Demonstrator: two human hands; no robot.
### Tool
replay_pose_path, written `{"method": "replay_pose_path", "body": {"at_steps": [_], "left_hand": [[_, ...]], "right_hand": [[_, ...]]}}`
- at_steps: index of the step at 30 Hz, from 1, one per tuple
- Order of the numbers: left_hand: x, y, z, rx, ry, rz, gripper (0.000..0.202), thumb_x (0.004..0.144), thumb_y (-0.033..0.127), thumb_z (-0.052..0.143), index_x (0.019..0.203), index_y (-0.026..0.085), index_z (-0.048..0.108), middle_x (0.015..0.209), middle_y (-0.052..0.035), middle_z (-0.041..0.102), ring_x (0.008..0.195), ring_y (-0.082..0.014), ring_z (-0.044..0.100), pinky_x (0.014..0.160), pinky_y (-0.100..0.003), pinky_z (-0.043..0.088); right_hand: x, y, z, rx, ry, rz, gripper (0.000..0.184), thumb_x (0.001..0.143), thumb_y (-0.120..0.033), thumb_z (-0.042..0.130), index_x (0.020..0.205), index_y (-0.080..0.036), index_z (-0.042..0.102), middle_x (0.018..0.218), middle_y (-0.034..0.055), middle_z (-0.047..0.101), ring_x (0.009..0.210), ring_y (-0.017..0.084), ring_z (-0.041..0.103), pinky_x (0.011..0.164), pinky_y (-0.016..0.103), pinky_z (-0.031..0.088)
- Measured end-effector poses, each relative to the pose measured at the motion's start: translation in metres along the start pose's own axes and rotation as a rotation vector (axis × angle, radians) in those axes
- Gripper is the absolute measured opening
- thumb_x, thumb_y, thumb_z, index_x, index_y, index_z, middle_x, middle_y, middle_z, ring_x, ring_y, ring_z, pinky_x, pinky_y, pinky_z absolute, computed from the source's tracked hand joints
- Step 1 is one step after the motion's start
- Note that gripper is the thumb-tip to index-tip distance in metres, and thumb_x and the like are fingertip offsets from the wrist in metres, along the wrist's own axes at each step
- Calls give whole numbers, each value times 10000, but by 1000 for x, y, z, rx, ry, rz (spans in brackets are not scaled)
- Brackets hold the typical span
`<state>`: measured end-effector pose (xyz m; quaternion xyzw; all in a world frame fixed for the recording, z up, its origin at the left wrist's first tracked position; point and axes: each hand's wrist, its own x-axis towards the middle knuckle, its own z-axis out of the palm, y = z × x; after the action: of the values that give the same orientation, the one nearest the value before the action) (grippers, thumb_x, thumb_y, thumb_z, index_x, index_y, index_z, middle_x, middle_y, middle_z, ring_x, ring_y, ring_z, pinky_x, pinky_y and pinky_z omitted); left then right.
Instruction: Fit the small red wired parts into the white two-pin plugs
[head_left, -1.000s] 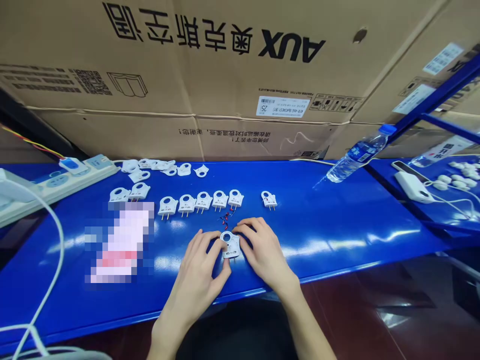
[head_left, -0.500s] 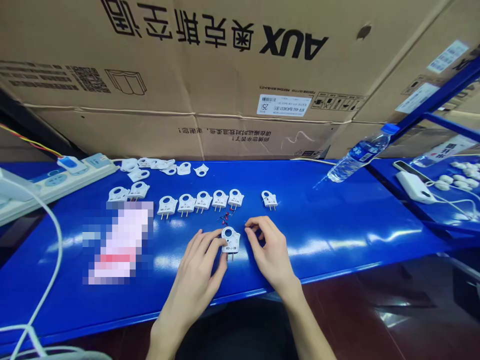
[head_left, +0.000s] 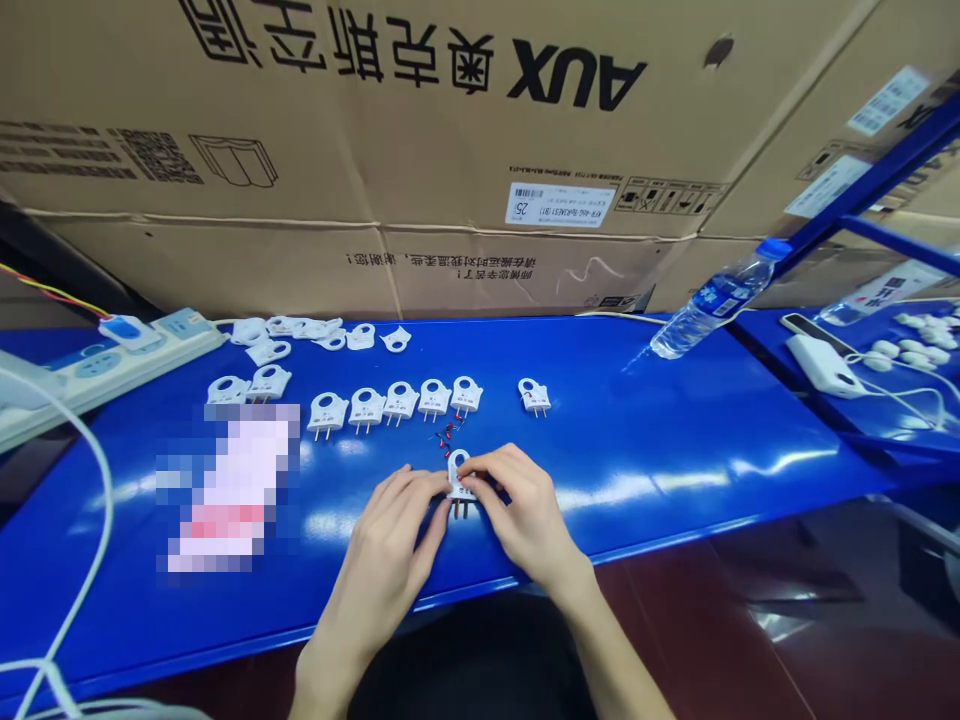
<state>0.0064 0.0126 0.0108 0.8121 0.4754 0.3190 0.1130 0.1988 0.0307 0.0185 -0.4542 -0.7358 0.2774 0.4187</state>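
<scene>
A white two-pin plug housing (head_left: 460, 462) with a round hole stands on the blue table, prongs toward me. My left hand (head_left: 401, 530) grips its left side between thumb and fingers. From the right, my right hand (head_left: 525, 505) pinches at its face, where a tiny red component (head_left: 460, 478) shows at the fingertips, mostly hidden. Just behind lie several small red components (head_left: 448, 435) with thin dark leads. A row of similar plug housings (head_left: 401, 400) stands beyond, and one separate plug housing (head_left: 534, 396) sits to the right.
White shell pieces (head_left: 296, 330) lie at the back left, near a power strip (head_left: 127, 360). A pixelated pink-white patch (head_left: 232, 480) covers the table's left. A water bottle (head_left: 712, 300) stands at the back right before large cartons (head_left: 450, 150). A white cable (head_left: 105, 500) hangs at left.
My right hand has moved left from beside the plug housing onto its face, fingertips now touching it. My left hand keeps its hold. The camera view has shifted slightly.
</scene>
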Motion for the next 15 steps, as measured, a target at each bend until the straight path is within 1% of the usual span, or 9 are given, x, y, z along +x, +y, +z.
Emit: {"method": "replay_pose_path", "body": {"at_steps": [3, 5, 9, 12, 15], "left_hand": [[0, 0, 0, -7, -5, -9, 169, 1054, 252, 527, 1205, 263, 602, 1160, -36, 747, 1137, -212, 709, 1117, -478, 524], [0, 0, 0, -13, -8, -18, 177, 1053, 239, 527, 1212, 269, 598, 1166, -33, 744, 1150, -209, 700, 1128, -475, 514], [0, 0, 0, -28, -13, -22, 171, 1045, 230, 534, 1194, 263, 611, 1174, -30, 743, 1127, -202, 698, 1141, -473, 503], [0, 1, -1, -34, -21, -32, 161, 1044, 246, 535, 1178, 255, 624, 1171, -35, 744, 1149, -214, 690, 1128, -470, 511], [0, 0, -1, -37, -32, -29, 172, 1048, 241, 531, 1197, 264, 615, 1187, -30, 741, 1152, -203, 686, 1143, -460, 500]], "right_hand": [[0, 0, -1, -5, -32, -26, 211, 1073, -174, 535, 1110, -248, 729, 1055, 29, 784, 976, 193, 672, 880, 341, 557], [1, 0, -1, -15, -35, -29, 222, 1075, -174, 526, 1103, -253, 731, 1053, 27, 786, 976, 195, 676, 880, 347, 566], [1, -2, 0, -26, 0, -25, 168, 1065, -197, 564, 1069, -245, 725, 1019, 19, 782, 948, 182, 675, 862, 334, 564], [1, -2, 0, -50, 30, -12, 155, 1062, -198, 571, 1065, -238, 720, 1010, 24, 777, 942, 179, 669, 846, 319, 555], [1, -2, -1, -67, 27, -16, 146, 1061, -209, 575, 1064, -239, 718, 1008, 27, 776, 941, 188, 665, 841, 328, 552]]}}
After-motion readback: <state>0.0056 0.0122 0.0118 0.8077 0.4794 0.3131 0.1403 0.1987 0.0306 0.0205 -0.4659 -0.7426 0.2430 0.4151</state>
